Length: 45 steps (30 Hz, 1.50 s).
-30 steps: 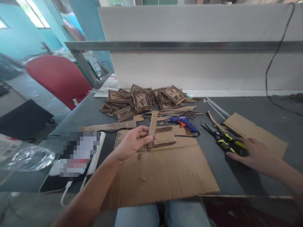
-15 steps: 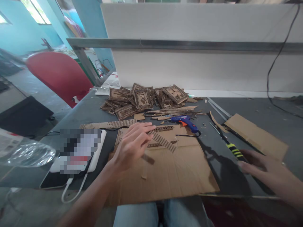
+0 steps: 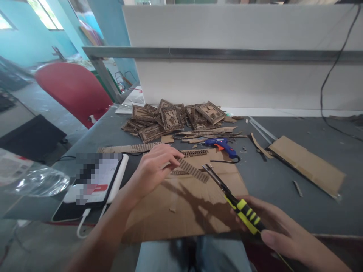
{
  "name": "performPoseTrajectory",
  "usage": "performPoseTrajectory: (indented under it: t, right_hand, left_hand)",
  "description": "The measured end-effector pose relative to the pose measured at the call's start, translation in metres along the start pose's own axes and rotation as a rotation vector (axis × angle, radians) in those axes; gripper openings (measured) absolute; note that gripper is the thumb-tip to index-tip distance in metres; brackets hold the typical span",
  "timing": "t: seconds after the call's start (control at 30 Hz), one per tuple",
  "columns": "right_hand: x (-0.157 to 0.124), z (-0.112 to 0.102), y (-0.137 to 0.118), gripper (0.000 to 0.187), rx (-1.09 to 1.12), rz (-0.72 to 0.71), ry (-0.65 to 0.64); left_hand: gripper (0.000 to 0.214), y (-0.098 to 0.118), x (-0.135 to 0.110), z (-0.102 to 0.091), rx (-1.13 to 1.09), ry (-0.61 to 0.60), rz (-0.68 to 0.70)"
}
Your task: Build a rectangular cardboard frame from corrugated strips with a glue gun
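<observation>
A corrugated cardboard strip [image 3: 194, 170] slants down to the right from the fingertips of my left hand [image 3: 157, 160], which pinches its upper end. My right hand [image 3: 272, 223] is wrapped round what look like long-nose pliers [image 3: 246, 214] with yellow-and-black handles. Their two slim metal jaws point up-left, slightly apart, close to the strip's free end. I cannot tell whether they touch it. Beneath both hands lies a large flat cardboard sheet [image 3: 159, 226]. Behind the held strip, another ridged strip [image 3: 195, 153] lies on cardboard, partly hidden by my left hand.
A blue glue gun [image 3: 222, 145] lies past the sheet. Behind it are a pile of small cardboard frames [image 3: 171, 119] and loose strips [image 3: 210, 133]. A phone [image 3: 93, 181] with a white cable and a clear bottle [image 3: 36, 177] are left; a folded cardboard piece [image 3: 307, 162] is right.
My right hand has lifted the pliers from the right of the table and brought them left over the sheet. The left hand has shifted slightly left, still holding the strip.
</observation>
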State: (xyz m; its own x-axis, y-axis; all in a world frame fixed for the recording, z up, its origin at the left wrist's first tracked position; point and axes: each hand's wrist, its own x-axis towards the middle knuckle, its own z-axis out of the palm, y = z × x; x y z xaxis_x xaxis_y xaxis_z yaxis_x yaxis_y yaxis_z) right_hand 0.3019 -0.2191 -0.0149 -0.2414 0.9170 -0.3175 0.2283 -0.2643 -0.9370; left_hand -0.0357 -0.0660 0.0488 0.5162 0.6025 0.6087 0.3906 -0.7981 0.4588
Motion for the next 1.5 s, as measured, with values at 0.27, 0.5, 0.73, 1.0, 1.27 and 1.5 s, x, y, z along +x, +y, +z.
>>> performPoseTrajectory:
  t: [0.27,0.5,0.73,1.0,1.27,1.5]
  right_hand:
    - [-0.002,-0.001,0.003,0.072,-0.024,0.005,0.007]
    - [-0.001,0.005,-0.003,0.07,0.005,0.032,0.021]
    - [-0.001,0.015,-0.018,0.078,0.009,0.055,0.081]
    - [-0.009,0.034,-0.008,0.066,0.256,0.038,0.05]
    - [-0.01,0.058,0.006,0.06,0.398,-0.033,0.02]
    - [-0.003,0.074,0.014,0.067,0.491,-0.09,-0.012]
  left_hand:
    - [0.014,0.0,0.003,-0.002,0.004,-0.072,-0.122]
    - [0.016,0.002,0.008,0.0,-0.013,-0.129,-0.097]
    - [0.054,0.001,0.004,0.008,0.026,0.008,-0.24]
    - [0.035,0.035,-0.03,0.052,-0.722,0.476,-0.771]
    - [0.056,0.047,-0.025,0.07,-1.358,0.472,-0.873]
    - [0.025,0.06,-0.02,0.075,-1.576,0.352,-0.839]
